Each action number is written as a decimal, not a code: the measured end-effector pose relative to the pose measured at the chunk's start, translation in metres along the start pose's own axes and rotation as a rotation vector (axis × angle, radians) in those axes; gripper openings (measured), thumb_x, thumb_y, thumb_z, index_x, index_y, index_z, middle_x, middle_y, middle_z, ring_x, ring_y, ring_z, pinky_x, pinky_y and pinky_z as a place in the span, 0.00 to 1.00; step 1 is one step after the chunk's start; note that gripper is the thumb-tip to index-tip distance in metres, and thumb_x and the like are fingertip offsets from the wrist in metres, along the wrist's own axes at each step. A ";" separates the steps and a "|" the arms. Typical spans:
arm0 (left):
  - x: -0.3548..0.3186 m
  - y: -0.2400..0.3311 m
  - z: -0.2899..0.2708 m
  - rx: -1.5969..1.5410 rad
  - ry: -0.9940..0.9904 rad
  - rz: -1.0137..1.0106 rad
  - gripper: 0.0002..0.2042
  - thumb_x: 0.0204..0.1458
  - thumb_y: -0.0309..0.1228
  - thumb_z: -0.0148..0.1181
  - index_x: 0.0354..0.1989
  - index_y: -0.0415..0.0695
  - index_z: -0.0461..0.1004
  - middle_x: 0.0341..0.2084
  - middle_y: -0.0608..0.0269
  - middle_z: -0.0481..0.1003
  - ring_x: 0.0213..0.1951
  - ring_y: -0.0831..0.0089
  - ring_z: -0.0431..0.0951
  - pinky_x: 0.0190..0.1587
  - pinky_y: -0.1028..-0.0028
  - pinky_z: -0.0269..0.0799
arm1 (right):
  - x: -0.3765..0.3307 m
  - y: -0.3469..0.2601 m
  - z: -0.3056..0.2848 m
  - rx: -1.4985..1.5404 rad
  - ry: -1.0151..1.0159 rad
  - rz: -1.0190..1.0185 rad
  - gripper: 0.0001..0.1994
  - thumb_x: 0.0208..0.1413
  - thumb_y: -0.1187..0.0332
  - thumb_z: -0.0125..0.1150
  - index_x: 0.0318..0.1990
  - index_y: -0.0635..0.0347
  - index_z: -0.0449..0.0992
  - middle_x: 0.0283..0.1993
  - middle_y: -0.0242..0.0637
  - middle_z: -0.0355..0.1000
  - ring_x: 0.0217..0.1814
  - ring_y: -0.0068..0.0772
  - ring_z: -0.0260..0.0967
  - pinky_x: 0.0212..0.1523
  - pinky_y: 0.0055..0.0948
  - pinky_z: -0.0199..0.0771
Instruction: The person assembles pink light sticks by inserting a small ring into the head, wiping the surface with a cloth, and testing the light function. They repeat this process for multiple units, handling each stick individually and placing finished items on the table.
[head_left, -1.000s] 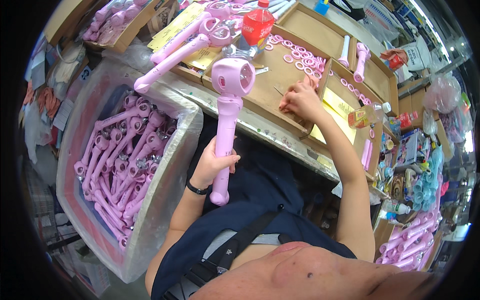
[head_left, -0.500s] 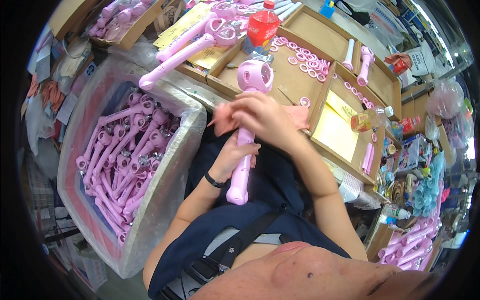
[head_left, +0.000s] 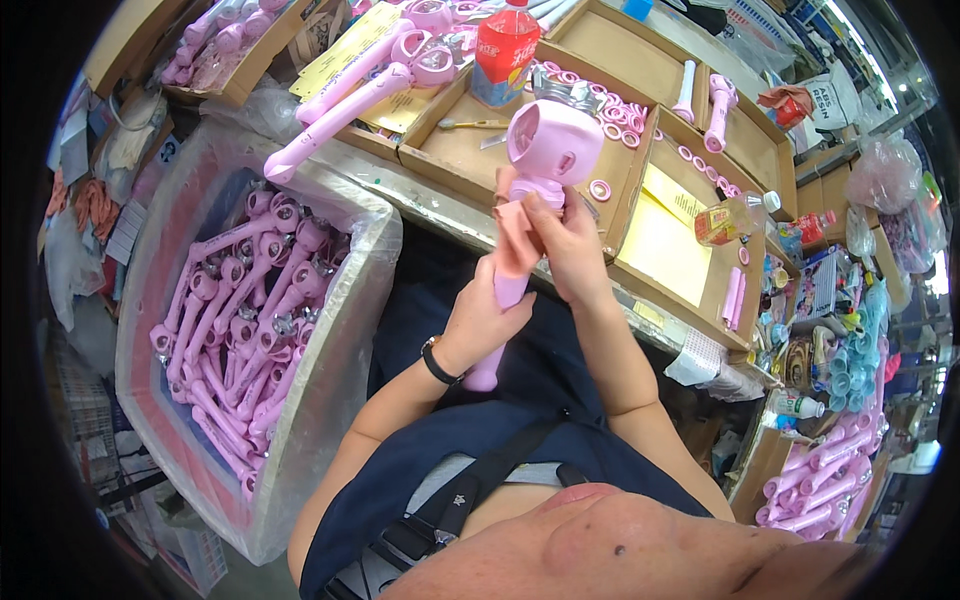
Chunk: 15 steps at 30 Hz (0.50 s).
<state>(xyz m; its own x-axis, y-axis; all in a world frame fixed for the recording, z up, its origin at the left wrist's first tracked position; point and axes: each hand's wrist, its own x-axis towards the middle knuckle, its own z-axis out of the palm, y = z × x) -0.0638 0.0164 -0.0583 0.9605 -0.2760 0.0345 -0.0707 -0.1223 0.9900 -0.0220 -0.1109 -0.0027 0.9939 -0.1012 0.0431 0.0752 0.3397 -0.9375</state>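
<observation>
My left hand (head_left: 486, 318) is closed around the handle of a pink plastic wand (head_left: 565, 145) with a hollow, rounded head. The wand tilts with its head up and to the right, over the edge of the workbench. Pressed against its neck is an orange-pink cloth (head_left: 518, 240), pinched in my right hand (head_left: 573, 245). The cloth hides part of the neck and upper handle. Silvery clear material shows at the far side of the head. Below my left hand, the handle's lower end hangs in front of my dark apron.
A lined bin (head_left: 375, 260) on the left holds many pink wands. Across the bench stand cardboard trays (head_left: 625, 225) with pink rings (head_left: 599, 190), a red-labelled bottle (head_left: 505, 55) and a bottle of yellowish liquid (head_left: 735, 220). More finished-looking wands (head_left: 340, 120) lie at the back left.
The wand has tilted to the right and turned, so its opening faces left. My right hand has moved from across the neck to its right side, with the cloth now against the neck.
</observation>
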 end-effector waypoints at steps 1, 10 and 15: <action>0.001 0.003 0.000 0.208 -0.033 0.085 0.26 0.44 0.33 0.62 0.50 0.37 0.62 0.30 0.39 0.74 0.37 0.43 0.75 0.37 0.61 0.72 | -0.001 0.000 0.004 -0.105 0.035 -0.072 0.20 0.57 0.66 0.58 0.52 0.68 0.63 0.43 0.38 0.72 0.43 0.25 0.71 0.43 0.26 0.72; -0.006 0.011 -0.015 -1.084 -0.779 -0.418 0.23 0.47 0.21 0.59 0.51 0.41 0.59 0.20 0.61 0.68 0.17 0.74 0.72 0.19 0.76 0.69 | 0.004 0.016 -0.010 0.762 -0.398 0.030 0.41 0.49 0.49 0.61 0.63 0.68 0.53 0.51 0.45 0.66 0.49 0.35 0.69 0.47 0.33 0.73; 0.004 0.010 -0.012 -0.154 -0.341 -0.024 0.32 0.45 0.28 0.62 0.58 0.36 0.54 0.29 0.53 0.71 0.27 0.61 0.75 0.30 0.68 0.72 | 0.015 0.015 -0.014 0.436 0.082 0.181 0.24 0.55 0.60 0.60 0.54 0.64 0.64 0.45 0.40 0.71 0.45 0.28 0.71 0.43 0.25 0.72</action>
<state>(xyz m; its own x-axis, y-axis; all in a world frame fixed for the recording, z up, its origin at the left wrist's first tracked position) -0.0573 0.0258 -0.0467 0.8148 -0.5796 -0.0111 0.0173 0.0052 0.9998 -0.0071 -0.1201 -0.0214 0.9859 -0.0720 -0.1512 -0.0542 0.7173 -0.6947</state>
